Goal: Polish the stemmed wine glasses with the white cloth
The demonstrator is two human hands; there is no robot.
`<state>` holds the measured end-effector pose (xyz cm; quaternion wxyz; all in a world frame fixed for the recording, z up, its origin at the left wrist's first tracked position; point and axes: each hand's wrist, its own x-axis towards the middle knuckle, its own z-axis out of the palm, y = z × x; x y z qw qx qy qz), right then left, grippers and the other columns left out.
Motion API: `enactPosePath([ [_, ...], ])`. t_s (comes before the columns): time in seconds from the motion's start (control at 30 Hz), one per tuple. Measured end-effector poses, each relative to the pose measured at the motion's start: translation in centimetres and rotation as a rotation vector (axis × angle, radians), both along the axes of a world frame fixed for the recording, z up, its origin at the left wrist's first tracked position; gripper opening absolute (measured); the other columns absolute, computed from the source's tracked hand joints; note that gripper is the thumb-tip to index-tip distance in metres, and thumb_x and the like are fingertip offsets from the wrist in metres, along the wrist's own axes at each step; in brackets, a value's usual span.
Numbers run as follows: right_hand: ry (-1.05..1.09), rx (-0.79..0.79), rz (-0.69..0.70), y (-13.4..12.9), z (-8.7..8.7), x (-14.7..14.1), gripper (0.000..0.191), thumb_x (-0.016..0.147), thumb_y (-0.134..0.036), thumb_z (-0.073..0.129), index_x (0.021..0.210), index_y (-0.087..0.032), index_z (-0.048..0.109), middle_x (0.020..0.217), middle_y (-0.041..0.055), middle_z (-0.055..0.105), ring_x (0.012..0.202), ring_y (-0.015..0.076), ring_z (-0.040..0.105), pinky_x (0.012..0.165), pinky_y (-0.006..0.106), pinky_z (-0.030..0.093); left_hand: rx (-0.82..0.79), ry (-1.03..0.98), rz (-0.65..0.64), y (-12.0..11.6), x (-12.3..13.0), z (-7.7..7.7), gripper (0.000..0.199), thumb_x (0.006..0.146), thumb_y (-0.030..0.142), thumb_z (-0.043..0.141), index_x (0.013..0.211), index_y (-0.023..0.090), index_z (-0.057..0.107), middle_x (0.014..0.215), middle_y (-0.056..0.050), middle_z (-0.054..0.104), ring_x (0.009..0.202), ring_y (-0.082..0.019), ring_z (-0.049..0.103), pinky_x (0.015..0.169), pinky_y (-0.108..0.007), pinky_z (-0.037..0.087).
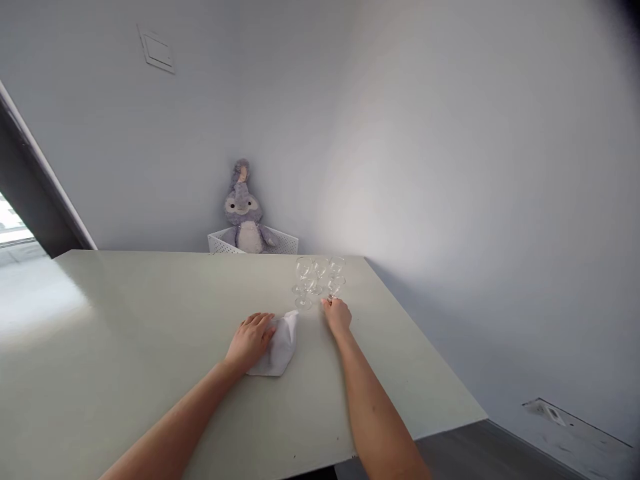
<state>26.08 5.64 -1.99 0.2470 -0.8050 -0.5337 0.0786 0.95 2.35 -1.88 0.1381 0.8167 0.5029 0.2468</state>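
Note:
Several clear stemmed glasses (304, 268) stand close together toward the back right of the pale table (165, 313). My right hand (337, 315) is closed on the stem of the front right glass (336, 285), whose base is hidden by the fingers. A white cloth (281, 347) lies in front of the glasses, a bit to the left. My left hand (251, 339) rests on the cloth's left part, its fingers stretched forward and lying flat.
Behind the table's far edge, a purple plush toy (249, 237) sits in a white perforated basket (287, 244). Walls rise behind and to the right. The table's right edge slants toward the front right corner.

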Motion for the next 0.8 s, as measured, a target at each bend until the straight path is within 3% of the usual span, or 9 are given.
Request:
enactPosePath([
  [0.27, 0.043, 0.014, -0.017, 0.6, 0.0, 0.0, 0.028, 0.083, -0.035, 0.040, 0.081, -0.021, 0.063, 0.078, 0.0062, 0.065, 0.072, 0.0191, 0.059, 0.053, 0.025, 0.035, -0.014, 0.034, 0.011, 0.2, -0.1, -0.2, 0.047, 0.077, 0.010, 0.035, 0.119, 0.023, 0.051, 0.120, -0.004, 0.055, 0.117, -0.023, 0.041, 0.094, -0.040, 0.034],
  [0.43, 0.079, 0.015, 0.022, 0.3, 0.3, -0.4, 0.023, 0.080, -0.029, 0.041, 0.079, -0.022, 0.063, 0.075, 0.0024, 0.064, 0.070, 0.0172, 0.057, 0.054, 0.023, 0.034, -0.014, 0.073, 0.027, 0.1, 0.0, 0.0, 0.048, 0.076, 0.011, 0.036, 0.119, 0.023, 0.050, 0.117, -0.005, 0.056, 0.112, -0.023, 0.044, 0.092, -0.038, 0.035],
  [0.6, 0.144, 0.003, 0.055, -0.4, 1.1, 0.2, 0.026, 0.076, -0.025, 0.045, 0.096, -0.022, 0.062, 0.088, 0.0044, 0.065, 0.079, 0.0175, 0.057, 0.060, 0.024, 0.036, 0.005, 0.089, 0.047, -0.2, 0.2, 0.3, 0.043, 0.077, 0.016, 0.040, 0.118, 0.021, 0.052, 0.107, -0.007, 0.059, 0.105, -0.025, 0.045, 0.089, -0.037, 0.036],
  [0.8, 0.262, -0.066, 0.172, -2.4, 3.5, 0.7, 0.023, 0.076, -0.029, 0.046, 0.064, -0.018, 0.063, 0.061, 0.0046, 0.061, 0.055, 0.0154, 0.051, 0.052, 0.025, 0.033, -0.033, 0.026, 0.043, 0.0, -0.2, 0.6, 0.027, 0.075, 0.019, 0.045, 0.095, 0.023, 0.064, 0.092, -0.007, 0.060, 0.094, -0.024, 0.050, 0.082, -0.034, 0.039],
])
